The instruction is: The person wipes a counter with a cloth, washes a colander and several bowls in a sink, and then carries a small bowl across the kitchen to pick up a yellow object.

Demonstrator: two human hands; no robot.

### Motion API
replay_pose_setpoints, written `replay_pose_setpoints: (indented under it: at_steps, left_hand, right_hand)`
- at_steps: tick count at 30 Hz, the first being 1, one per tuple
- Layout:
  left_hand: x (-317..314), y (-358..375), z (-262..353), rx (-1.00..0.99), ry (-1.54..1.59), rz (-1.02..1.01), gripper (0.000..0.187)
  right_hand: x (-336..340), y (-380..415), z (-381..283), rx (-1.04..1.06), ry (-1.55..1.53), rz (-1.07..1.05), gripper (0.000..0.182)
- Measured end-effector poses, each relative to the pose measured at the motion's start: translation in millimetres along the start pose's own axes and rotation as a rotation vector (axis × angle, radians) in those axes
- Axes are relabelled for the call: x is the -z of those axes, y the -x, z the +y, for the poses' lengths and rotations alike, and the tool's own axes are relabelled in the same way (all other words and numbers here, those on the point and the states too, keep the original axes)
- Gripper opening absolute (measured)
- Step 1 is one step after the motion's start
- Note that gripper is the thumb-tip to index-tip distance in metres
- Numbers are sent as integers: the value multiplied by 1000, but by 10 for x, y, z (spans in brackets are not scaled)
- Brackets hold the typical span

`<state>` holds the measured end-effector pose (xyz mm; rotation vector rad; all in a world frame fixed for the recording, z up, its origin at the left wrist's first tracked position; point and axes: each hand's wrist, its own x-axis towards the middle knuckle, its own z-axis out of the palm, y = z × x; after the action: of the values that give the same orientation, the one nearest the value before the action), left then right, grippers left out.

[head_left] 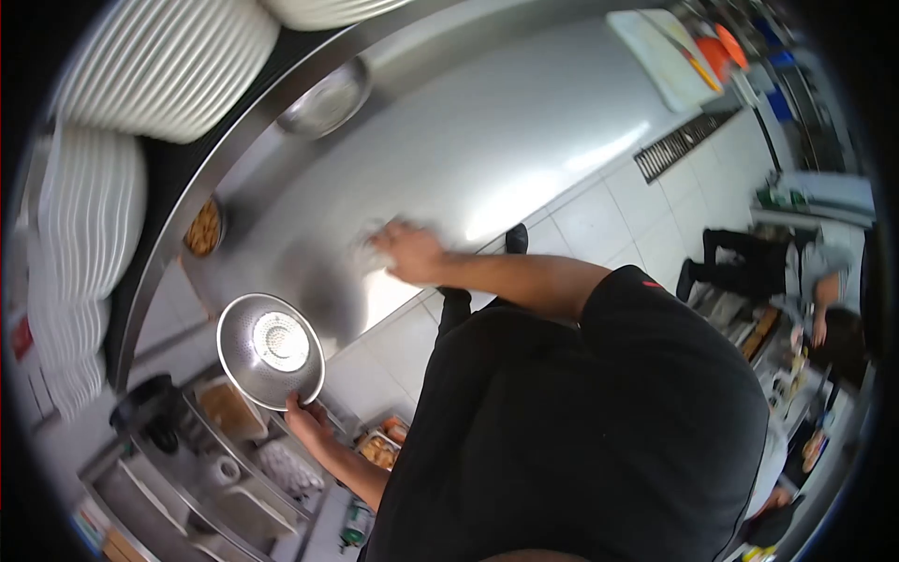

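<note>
My left hand [309,420] grips the rim of a metal colander [245,361], fingers closed on its near edge. The colander is round and tilted, with its perforated inside facing up and a bright shine at its bottom. It is held beside the end of a stainless steel counter [449,122]. Over the counter's near edge is my right hand [409,253], with the arm stretched forward. Motion smears its fingers, so I cannot make out whether they hold anything or touch the steel.
Stacked white plates [169,66] line a shelf above the counter. Beneath it are a metal bowl [328,98] and a bowl of brown food pieces [203,229]. A white cutting board [655,56] bears an orange-handled knife [698,70]. Another person [824,262] stands across the tiled floor.
</note>
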<state>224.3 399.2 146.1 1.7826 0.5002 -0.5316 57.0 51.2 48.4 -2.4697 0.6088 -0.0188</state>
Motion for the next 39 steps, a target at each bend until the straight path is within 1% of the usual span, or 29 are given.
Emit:
replay_pose_setpoints:
  at_steps: [1, 2, 4, 6, 9, 12, 14, 16, 19, 22, 24, 27, 28, 30, 32, 34, 36, 37, 38, 39]
  left_hand:
    - [-137, -61, -44, 42, -29, -37, 23]
    - [-364, 3, -23, 37, -34, -98, 22]
    - [-840, 279, -10, 20, -42, -204, 22]
    - [-1277, 485, -13, 9, -92, -320, 24]
    - [-2042, 927, -61, -16, -151, -451, 28]
    - [-2828, 1457, -204, -55, -213, -583, 29]
    - [-3411, 1904, -355, -56, -258, -653, 32]
    - [-3936, 2284, -508, -31, -307, -696, 32]
    - [-4770, 2997, -722, -13, -383, -891, 33]
    - [-5570, 3741, -927, 3, -492, -1034, 31]
    - [-6059, 4255, -1061, -4, -574, -1094, 29]
    - [-6818, 4826, -1357, -2, -685, -1245, 26]
    - [-7079, 4976, -1482, 8, -722, -1302, 26]
    - [-7604, 5376, -1689, -24, -825, -1353, 23]
    - [-8198, 5778, -1931, -59, -898, -1394, 22]
    - [-8776, 6140, -2199, -93, -963, -1416, 20]
    - [-9393, 6493, -2426, -99, -992, -1497, 18]
    - [-9668, 6734, -2529, -75, -996, -1533, 18]
    - [-9933, 6983, -2648, -50, -1003, -1567, 18]
    - [-10213, 7209, -2777, -62, -979, -1596, 18]
  right_hand:
    - [243, 143, 359, -151, 17, 48, 68]
    - [513, 306, 725, -296, 30, 96, 68]
    - [1036, 722, 1509, -516, 35, 291, 66]
    - [1440, 1163, 2426, -731, 33, 449, 63]
    - [2126, 2001, 3473, -1015, 65, 631, 60]
    - [2518, 2884, 4558, -1256, -10, 777, 62]
    - [2423, 3442, 5055, -1427, -120, 831, 63]
    - [2215, 3974, 5268, -1473, -255, 848, 65]
    - [1692, 4727, 5453, -1550, -368, 798, 64]
    - [1529, 5411, 5520, -1611, -499, 769, 63]
    - [1473, 5755, 5668, -1653, -524, 842, 59]
    - [1487, 6310, 5984, -1728, -704, 997, 62]
    - [1445, 6499, 6090, -1741, -750, 1068, 63]
    - [1245, 6870, 6384, -1756, -825, 1212, 65]
    - [1390, 7227, 6417, -1902, -875, 1099, 67]
    - [1337, 7523, 6455, -2068, -671, 1013, 74]
    - [1217, 7912, 6405, -2120, -862, 854, 83]
    - [1251, 8008, 6315, -2285, -852, 656, 88]
    - [1301, 8135, 6262, -2285, -868, 475, 90]
    - [1054, 8289, 6240, -2281, -879, 477, 91]
